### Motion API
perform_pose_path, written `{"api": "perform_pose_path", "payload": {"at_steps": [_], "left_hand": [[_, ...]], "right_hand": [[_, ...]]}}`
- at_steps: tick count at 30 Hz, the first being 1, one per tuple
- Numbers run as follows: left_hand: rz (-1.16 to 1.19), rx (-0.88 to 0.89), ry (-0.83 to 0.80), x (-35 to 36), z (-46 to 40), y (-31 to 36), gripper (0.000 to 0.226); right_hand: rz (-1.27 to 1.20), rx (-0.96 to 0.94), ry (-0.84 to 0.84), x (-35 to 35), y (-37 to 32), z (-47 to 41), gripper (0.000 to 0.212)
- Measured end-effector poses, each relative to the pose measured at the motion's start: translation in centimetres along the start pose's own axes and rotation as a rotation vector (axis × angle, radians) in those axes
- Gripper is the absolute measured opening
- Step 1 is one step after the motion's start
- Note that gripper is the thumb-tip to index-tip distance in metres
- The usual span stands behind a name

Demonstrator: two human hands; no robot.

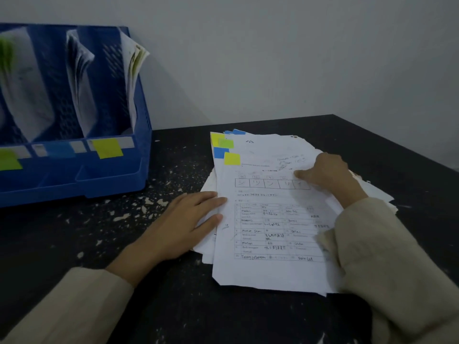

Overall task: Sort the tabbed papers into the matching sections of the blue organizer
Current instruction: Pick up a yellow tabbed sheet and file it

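Scuffed black desk (173, 155), organizer (74, 170) far left. Both hands flat on the papers (273, 219): left hand (188, 219) steadying, right hand (327, 175) pressing. Thin, floppy sheets, so I'd lift by an edge.

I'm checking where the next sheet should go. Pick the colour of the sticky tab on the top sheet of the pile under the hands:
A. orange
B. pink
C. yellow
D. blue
C: the top sheet carries a yellow tab at its upper left corner, matching the yellow label on the blue organizer, rightmost section.
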State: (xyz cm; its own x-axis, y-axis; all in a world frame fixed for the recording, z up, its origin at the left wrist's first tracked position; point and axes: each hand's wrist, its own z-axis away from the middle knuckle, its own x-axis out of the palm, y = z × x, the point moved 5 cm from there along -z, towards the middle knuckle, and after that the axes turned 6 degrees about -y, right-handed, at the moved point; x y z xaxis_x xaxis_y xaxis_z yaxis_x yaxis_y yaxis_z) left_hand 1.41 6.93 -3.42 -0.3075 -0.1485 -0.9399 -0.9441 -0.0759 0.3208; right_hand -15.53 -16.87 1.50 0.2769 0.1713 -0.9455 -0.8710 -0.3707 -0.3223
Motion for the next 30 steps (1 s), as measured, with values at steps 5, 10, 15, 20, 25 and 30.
{"api": "perform_pose_path", "payload": {"at_steps": [5, 10, 15, 20, 25, 30], "left_hand": [[-0.027, -0.018, -0.034, 0.0, -0.1, 0.0, 0.078], [0.002, -0.007, -0.021, 0.1, 0.1, -0.2, 0.093], [-0.010, -0.008, -0.031, 0.1, 0.1, -0.2, 0.079], [0.135, -0.072, 0.046, -1.2, 0.2, -0.6, 0.062], [0.430, -0.070, 0.292, -7.9, 0.2, -1.0, 0.033], [0.511, -0.021, 0.231, -15.5, 0.9, -1.3, 0.037]], "right_hand": [[-0.062, -0.046, 0.289, -2.0, -0.6, 0.7, 0.013], [0.026, -0.105, 0.507, -2.4, -1.5, 1.4, 0.014], [-0.334, -0.276, 0.605, -2.9, -1.8, 1.5, 0.018], [-0.760, -0.396, 0.596, -2.7, -2.8, 2.2, 0.006], [-1.034, -0.421, 0.500, -2.5, -5.7, 2.4, 0.006], [-1.131, -0.502, 0.365, -3.4, -10.7, 3.3, 0.006]]}}
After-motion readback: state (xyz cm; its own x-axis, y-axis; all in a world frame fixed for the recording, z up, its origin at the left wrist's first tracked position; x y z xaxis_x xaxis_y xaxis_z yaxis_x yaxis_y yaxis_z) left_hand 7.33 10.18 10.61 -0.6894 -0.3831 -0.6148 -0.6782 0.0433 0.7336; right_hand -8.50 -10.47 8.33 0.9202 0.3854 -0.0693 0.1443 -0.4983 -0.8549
